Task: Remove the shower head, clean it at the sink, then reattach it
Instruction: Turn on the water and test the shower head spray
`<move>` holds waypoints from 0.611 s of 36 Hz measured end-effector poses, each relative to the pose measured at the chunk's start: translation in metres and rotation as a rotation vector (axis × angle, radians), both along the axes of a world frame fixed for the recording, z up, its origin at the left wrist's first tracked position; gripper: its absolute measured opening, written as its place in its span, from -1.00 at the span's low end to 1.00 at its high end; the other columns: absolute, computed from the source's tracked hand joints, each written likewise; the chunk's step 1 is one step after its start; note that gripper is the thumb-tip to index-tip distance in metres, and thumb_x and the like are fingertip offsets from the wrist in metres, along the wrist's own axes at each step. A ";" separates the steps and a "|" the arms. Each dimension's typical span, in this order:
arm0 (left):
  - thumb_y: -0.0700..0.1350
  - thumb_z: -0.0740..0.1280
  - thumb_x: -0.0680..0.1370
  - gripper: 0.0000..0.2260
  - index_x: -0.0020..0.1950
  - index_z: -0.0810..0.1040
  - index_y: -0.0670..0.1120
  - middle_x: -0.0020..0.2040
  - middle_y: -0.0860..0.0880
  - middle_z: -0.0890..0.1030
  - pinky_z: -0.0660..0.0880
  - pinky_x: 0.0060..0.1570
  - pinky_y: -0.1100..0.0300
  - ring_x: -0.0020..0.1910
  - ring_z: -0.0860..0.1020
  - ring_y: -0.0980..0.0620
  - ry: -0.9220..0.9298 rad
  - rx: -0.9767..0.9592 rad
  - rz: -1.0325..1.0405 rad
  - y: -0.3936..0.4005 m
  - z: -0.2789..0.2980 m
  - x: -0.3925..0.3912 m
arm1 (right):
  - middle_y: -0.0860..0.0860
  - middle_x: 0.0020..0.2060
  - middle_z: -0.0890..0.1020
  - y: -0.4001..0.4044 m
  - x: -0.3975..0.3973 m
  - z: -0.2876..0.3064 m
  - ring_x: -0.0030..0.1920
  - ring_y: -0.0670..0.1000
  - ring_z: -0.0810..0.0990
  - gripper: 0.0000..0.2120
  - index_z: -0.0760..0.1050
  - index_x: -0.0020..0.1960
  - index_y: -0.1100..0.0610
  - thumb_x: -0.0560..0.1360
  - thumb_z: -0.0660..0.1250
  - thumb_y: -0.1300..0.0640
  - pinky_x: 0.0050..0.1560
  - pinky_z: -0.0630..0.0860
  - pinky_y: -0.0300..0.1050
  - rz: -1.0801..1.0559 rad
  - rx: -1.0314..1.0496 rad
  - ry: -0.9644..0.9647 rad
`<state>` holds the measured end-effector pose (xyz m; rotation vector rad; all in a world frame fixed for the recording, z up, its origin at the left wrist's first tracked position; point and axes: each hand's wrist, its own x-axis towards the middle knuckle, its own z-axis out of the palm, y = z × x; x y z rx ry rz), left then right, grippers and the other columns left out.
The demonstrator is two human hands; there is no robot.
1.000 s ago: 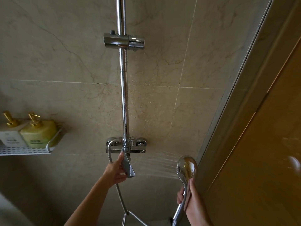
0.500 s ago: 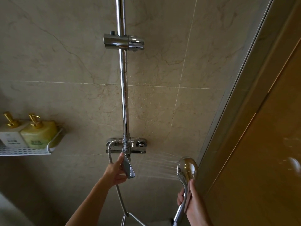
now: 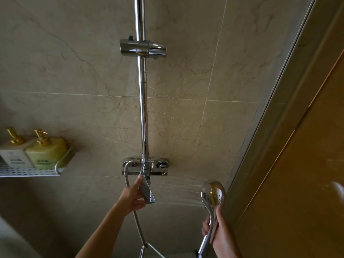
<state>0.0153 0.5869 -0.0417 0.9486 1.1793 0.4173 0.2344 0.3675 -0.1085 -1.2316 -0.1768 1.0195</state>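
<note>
Head view: the right hand (image 3: 222, 237) is closed around the handle of the shower head (image 3: 213, 192), low at the right, close beside the door frame (image 3: 275, 112). The head's long axis runs nearly upright, handle down in the fist and round face up. The face points left, toward the wall (image 3: 74, 71), and thin jets of water fan out from it across the tiles below the mixer (image 3: 146, 165). So water is running.

The left hand (image 3: 133, 197) is wrapped on the mixer's lever (image 3: 147, 191), thumb along its left side and fingers curled beneath. The lever slants down and to the right from the valve body. The hose (image 3: 138, 226) drops from the mixer's left end, passes behind that hand and loops out of view at the bottom.

The holder (image 3: 143, 47) sits empty high on the rail (image 3: 142, 101), well above both hands and up-left of the shower head. The right hand, which carries the head, is the one to lift it there; the handle already points down, as I judge the socket would need. I judge the lever comes first, to stop the flow.

Two bottles (image 3: 33, 153) stand on a shelf (image 3: 28, 172) at far left, well apart from the work.
</note>
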 end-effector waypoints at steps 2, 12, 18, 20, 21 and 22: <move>0.26 0.27 0.54 -0.31 0.24 0.47 -0.39 0.15 -0.35 0.61 0.64 -0.18 -0.04 -0.01 0.66 -0.29 -0.004 -0.001 0.000 0.000 0.001 0.000 | 0.10 -0.52 0.45 0.000 0.000 0.001 -0.55 0.06 0.43 -0.41 0.51 -0.44 0.16 0.41 0.24 -0.35 -0.44 0.39 -0.04 -0.004 -0.005 0.001; 0.25 0.26 0.55 -0.41 0.00 0.51 -0.33 0.00 -0.30 0.62 0.61 -0.25 0.02 -0.13 0.60 -0.22 -0.013 -0.013 0.026 0.001 0.000 0.003 | 0.10 -0.54 0.45 -0.001 -0.001 0.010 -0.57 0.04 0.44 -0.43 0.45 -0.21 0.24 0.42 0.23 -0.32 -0.48 0.41 -0.07 -0.006 -0.017 0.019; 0.31 0.29 0.49 -0.33 0.06 0.52 -0.35 0.00 -0.30 0.63 0.62 -0.07 -0.03 -0.04 0.64 -0.24 -0.021 -0.052 -0.029 0.012 -0.009 -0.001 | 0.09 -0.54 0.45 0.000 0.001 0.010 -0.57 0.03 0.44 -0.44 0.45 -0.21 0.25 0.43 0.22 -0.31 -0.47 0.41 -0.06 0.003 -0.018 0.033; 0.29 0.30 0.50 -0.33 0.08 0.51 -0.37 -0.12 -0.29 0.65 0.60 -0.04 -0.06 -0.13 0.64 -0.21 -0.037 -0.086 -0.078 0.016 -0.007 -0.005 | 0.10 -0.53 0.44 0.000 0.001 0.008 -0.56 0.04 0.43 -0.43 0.45 -0.27 0.24 0.42 0.23 -0.31 -0.43 0.40 -0.05 0.009 -0.021 0.036; 0.28 0.30 0.50 -0.35 0.04 0.52 -0.37 -0.22 -0.26 0.64 0.60 -0.07 -0.06 -0.24 0.63 -0.18 -0.049 -0.107 -0.101 0.018 -0.004 -0.006 | 0.10 -0.53 0.44 0.000 0.001 0.008 -0.56 0.04 0.43 -0.43 0.45 -0.28 0.24 0.42 0.23 -0.32 -0.41 0.38 -0.05 0.009 -0.022 0.036; 0.26 0.29 0.52 -0.38 0.02 0.51 -0.36 -0.25 -0.27 0.63 0.61 -0.10 -0.09 -0.29 0.63 -0.19 -0.052 -0.128 -0.110 0.019 -0.002 -0.005 | 0.10 -0.53 0.44 0.000 0.001 0.008 -0.56 0.04 0.43 -0.43 0.46 -0.29 0.23 0.42 0.23 -0.32 -0.39 0.37 -0.04 0.007 -0.024 0.035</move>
